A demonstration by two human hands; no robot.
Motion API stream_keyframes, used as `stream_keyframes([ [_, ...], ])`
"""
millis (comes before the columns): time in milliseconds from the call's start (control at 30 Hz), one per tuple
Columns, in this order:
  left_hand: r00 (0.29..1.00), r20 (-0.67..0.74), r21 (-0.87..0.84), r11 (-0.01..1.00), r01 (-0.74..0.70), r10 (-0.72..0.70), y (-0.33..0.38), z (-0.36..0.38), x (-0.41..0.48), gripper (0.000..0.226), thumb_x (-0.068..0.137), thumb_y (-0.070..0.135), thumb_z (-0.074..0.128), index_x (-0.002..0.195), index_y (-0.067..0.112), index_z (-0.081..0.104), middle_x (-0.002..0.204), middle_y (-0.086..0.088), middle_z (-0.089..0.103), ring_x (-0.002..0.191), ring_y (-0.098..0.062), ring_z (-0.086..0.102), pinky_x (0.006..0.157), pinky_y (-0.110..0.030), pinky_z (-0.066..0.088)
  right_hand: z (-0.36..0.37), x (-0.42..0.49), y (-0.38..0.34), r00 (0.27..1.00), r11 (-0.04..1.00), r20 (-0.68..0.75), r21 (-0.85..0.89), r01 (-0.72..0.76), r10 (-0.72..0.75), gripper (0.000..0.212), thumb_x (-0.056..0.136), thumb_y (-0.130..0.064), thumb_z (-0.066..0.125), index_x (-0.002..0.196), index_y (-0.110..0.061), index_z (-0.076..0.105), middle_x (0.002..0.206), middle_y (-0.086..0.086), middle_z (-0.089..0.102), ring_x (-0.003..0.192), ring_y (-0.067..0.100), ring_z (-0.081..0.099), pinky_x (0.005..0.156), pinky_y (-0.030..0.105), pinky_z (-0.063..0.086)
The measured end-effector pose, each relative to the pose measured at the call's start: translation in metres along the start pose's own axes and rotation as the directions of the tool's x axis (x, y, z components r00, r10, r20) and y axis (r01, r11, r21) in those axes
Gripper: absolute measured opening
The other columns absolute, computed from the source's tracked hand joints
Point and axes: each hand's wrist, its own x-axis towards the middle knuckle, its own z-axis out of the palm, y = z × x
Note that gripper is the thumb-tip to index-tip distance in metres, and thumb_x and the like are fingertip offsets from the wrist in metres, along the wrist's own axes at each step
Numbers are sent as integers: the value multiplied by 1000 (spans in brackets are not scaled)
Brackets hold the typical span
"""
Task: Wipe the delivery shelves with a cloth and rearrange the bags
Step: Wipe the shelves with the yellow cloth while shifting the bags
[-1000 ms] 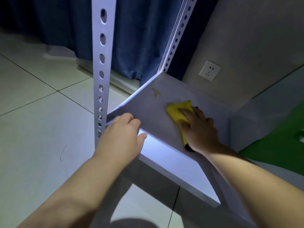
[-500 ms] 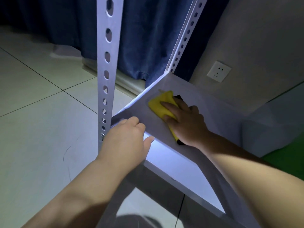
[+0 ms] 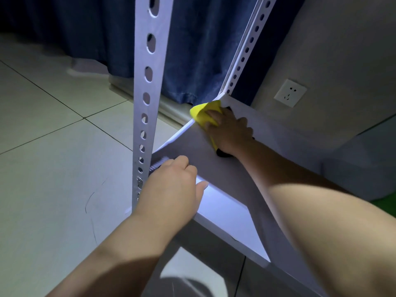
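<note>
Fingers (image 3: 211, 116) atop cloth (image 3: 200, 113) — shelf (image 3: 214, 170) corner

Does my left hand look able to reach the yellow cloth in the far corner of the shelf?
Probably yes: the shelf top between the left hand and the yellow cloth is bare, though the right hand lies on the cloth.

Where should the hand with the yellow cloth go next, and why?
Probably sweep it toward the front edge. The right hand presses the yellow cloth into the far corner of the shelf by the back post, the cloth poking over the side edge, so nothing lies farther to wipe. The left hand grips the front edge.
</note>
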Motion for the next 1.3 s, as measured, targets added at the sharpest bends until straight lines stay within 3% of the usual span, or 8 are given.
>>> stream_keyframes([
  [167, 1000, 1, -21, 1000, 5, -5, -2, 0, 0, 41, 93, 53, 31, 102, 22, 56, 91, 6, 37, 92, -14, 48, 68, -20, 30, -3, -32, 37, 966, 964, 23, 71, 256, -258, 45, 82, -61, 30, 126, -65, 23, 150, -16, 23, 123, 32, 32, 95, 43, 25],
  [367, 1000, 0, -36, 999, 17, -17, -1, 0, 0, 40, 93, 50, 33, 106, 20, 57, 99, 5, 48, 93, -15, 49, 70, -21, 34, -11, -13, 49, 972, 972, -30, -26, -234, 233, 47, 94, -51, 28, 140, -47, 18, 152, -5, 19, 127, 37, 26, 101, 51, 22],
  [567, 999, 31, -19, 1000, 20, -20, 1, -1, -1, 39, 94, 48, 34, 104, 17, 57, 97, 2, 47, 93, -17, 48, 68, -22, 27, -6, -91, 42, 949, 947, -40, 54, 315, -313, 45, 82, -60, 32, 127, -63, 24, 148, -19, 26, 115, 28, 36, 88, 38, 28],
  [633, 999, 42, -27, 999, 25, -24, 2, -4, -2, 37, 94, 45, 35, 102, 17, 58, 97, 1, 48, 93, -17, 49, 68, -22, 28, -14, -101, 59, 967, 963, -14, 90, 254, -254, 46, 80, -61, 33, 126, -64, 28, 149, -21, 25, 120, 27, 33, 97, 41, 29],
  [800, 997, 71, -47, 998, 36, -32, 7, -10, -11, 35, 96, 40, 35, 104, 16, 60, 105, 2, 53, 99, -17, 52, 79, -28, 44, -15, -88, 69, 964, 965, -64, -24, -261, 259, 43, 93, -51, 29, 136, -51, 23, 151, -6, 21, 120, 38, 32, 96, 48, 26],
  [967, 994, 112, -48, 999, 6, -1, 8, -17, -20, 36, 97, 37, 34, 108, 14, 60, 110, -1, 53, 104, -21, 50, 84, -31, 44, -10, -129, 53, 999, 1000, -50, 2, 9, -8, 38, 88, -54, 33, 124, -62, 23, 148, -18, 21, 111, 29, 32, 86, 39, 24],
  [1067, 993, 116, -40, 999, -19, 23, 9, -22, -28, 35, 97, 36, 34, 107, 14, 60, 108, -2, 54, 102, -22, 50, 83, -30, 41, -19, -164, 65, 991, 991, 35, 49, 127, -128, 43, 80, -61, 33, 119, -69, 17, 150, -24, 18, 116, 26, 30, 96, 38, 27],
  [1300, 991, 126, -115, 993, -37, 52, 12, -35, -48, 32, 95, 27, 41, 104, 7, 64, 105, -8, 58, 98, -26, 52, 81, -37, 48, -22, -197, 59, 993, 988, -25, -95, -121, 120, 51, 91, -52, 38, 139, -48, 22, 148, 1, 22, 115, 35, 33, 98, 42, 27],
])
